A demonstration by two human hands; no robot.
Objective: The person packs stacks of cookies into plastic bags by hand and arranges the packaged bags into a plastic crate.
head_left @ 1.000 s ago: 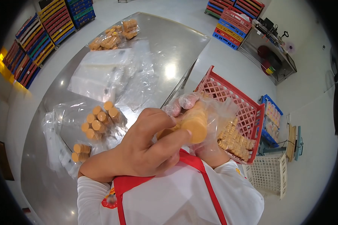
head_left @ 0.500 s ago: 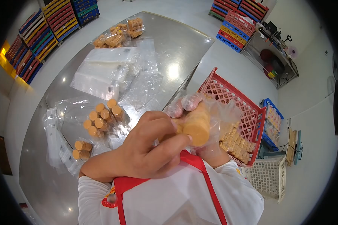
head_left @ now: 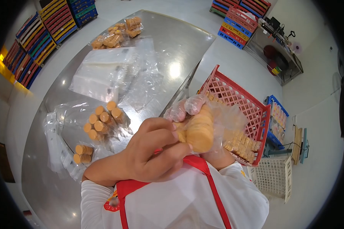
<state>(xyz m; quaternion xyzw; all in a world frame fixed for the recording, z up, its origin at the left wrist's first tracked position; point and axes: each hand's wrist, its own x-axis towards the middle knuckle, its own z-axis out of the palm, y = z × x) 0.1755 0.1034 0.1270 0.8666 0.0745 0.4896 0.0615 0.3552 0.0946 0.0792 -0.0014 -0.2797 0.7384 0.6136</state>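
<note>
My right hand (head_left: pixel 189 107), in a clear plastic glove, is wrapped round stacks of round golden biscuits (head_left: pixel 200 133) held in front of my chest. Clear plastic film spreads around the stacks; where glove ends and any bag begins I cannot tell. My bare left hand (head_left: pixel 153 147) is closed, its fingertips pressed to the near left side of the same biscuits. On the steel table to the left stand several more biscuit stacks (head_left: pixel 101 120) on clear plastic, and a smaller group (head_left: pixel 83 154) lies nearer me.
A red crate (head_left: pixel 252 110) holding biscuits stands at my right, above a white crate (head_left: pixel 271 175). Flat clear bags (head_left: pixel 99 72) and filled biscuit bags (head_left: pixel 112 36) lie farther up the steel table (head_left: pixel 187 42). Stacked coloured crates (head_left: pixel 239 28) stand behind.
The held biscuits and my gloved fingers have shifted slightly; the front stack sits a little lower. My left hand stays against them. The whole view has tilted a little.
</note>
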